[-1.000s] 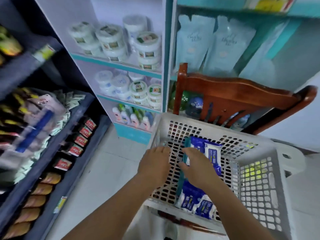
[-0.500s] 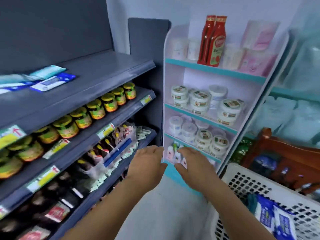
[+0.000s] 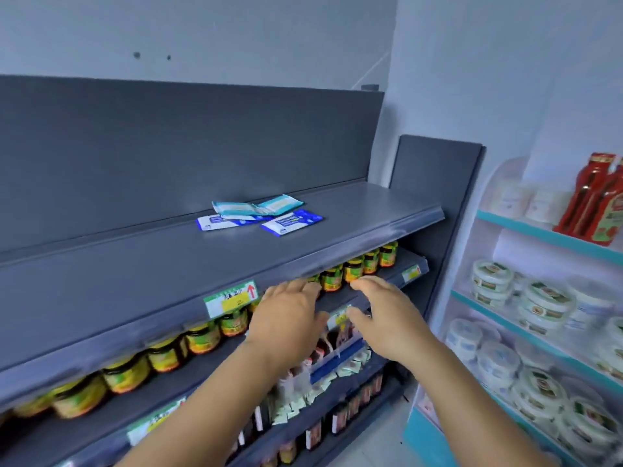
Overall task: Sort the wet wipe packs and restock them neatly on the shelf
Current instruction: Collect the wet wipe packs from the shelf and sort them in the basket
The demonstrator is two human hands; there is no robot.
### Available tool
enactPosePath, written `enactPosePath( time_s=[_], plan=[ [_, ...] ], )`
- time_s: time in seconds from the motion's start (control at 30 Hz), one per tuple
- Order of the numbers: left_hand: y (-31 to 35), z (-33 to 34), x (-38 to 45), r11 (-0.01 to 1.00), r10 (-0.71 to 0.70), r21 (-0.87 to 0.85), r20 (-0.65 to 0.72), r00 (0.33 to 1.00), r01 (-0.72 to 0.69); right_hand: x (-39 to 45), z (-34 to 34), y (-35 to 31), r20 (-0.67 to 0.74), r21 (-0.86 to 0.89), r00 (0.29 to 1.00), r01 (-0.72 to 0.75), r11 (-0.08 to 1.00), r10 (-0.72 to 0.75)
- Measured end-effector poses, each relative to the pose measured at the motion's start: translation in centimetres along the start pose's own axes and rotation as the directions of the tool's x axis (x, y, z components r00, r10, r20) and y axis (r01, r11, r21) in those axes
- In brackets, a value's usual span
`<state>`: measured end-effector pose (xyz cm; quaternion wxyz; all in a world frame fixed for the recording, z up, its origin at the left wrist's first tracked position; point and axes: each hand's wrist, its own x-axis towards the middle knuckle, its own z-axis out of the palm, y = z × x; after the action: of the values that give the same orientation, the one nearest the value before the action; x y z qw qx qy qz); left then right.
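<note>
A dark grey metal shelf [image 3: 236,261] is seen against a pale grey wall [image 3: 202,35], with a flat, matt top board and a glossy front lip. On that lip a green and yellow price tag [image 3: 231,299] with a red arrow is fixed. Below the shelf, a row of glass jars [image 3: 332,278] with yellow-green labels is lined up on the next board, and lower boards are filled with small sachets and dark packets, blurred. To the right of the shelf, a white rack [image 3: 539,237] with teal edges is stocked with round white tubs [image 3: 546,303] and 2 red bottles [image 3: 603,200].

On the shelf, towards its back and right of its middle, the wipe packs [image 3: 258,215] are laid flat in a loose, overlapping heap: thin, soft rectangular pouches, some blue and white, some pale teal.

The left hand [image 3: 286,318] and right hand [image 3: 387,318] are held side by side below and in front of the shelf's lip, palms down. Each grip is spread, fingers loosely extended, and nothing is held. The packs lie above and beyond both hands, well apart from them.
</note>
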<state>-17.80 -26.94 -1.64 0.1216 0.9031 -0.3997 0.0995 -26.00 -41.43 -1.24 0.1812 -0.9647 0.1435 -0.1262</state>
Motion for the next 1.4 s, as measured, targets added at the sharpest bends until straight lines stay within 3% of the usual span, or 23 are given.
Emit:
enactPosePath(
  time_s=[0.33, 0.63, 0.8, 0.9, 1.07, 1.23, 1.4],
  plan=[
    [-6.2, -2.0, 4.4, 0.987, -0.159, -0.003, -0.077, 0.984, 0.159, 9.7, 1.1, -4.0, -0.015, 0.025, 0.987, 0.160, 0.987, -0.160],
    [-12.2, -0.5, 14.1, 0.945, -0.318, 0.070, -0.013, 0.948, 0.318, 22.5, 3.0, -2.8, 0.045, -0.007, 0.968, 0.249, 0.969, -0.248],
    [-16.4, 0.8, 19.5, 0.909, -0.402, 0.136, 0.030, 0.915, 0.395, 29.6, 5.0, -1.7, 0.135, -0.045, 0.932, 0.344, 0.938, -0.335],
    [-18.7, 1.7, 22.0, 0.888, -0.437, 0.191, 0.061, 0.898, 0.419, 33.1, 6.4, -1.5, 0.269, -0.082, 0.891, 0.400, 0.913, -0.367],
    [-21.6, 2.9, 24.5, 0.871, -0.435, 0.313, 0.133, 0.890, 0.379, 36.3, 7.5, -0.9, 0.327, -0.091, 0.894, 0.352, 0.931, -0.306],
    [-22.6, 3.2, 23.8, 0.858, -0.394, 0.351, -0.020, 0.919, 0.376, 38.4, 6.9, 0.1, 0.311, -0.208, 0.937, 0.231, 0.950, -0.160],
    [-23.4, 2.7, 23.6, 0.871, -0.387, 0.273, -0.126, 0.913, 0.407, 40.4, 7.0, -0.5, 0.379, -0.141, 0.893, 0.314, 0.939, -0.242]
  ],
)
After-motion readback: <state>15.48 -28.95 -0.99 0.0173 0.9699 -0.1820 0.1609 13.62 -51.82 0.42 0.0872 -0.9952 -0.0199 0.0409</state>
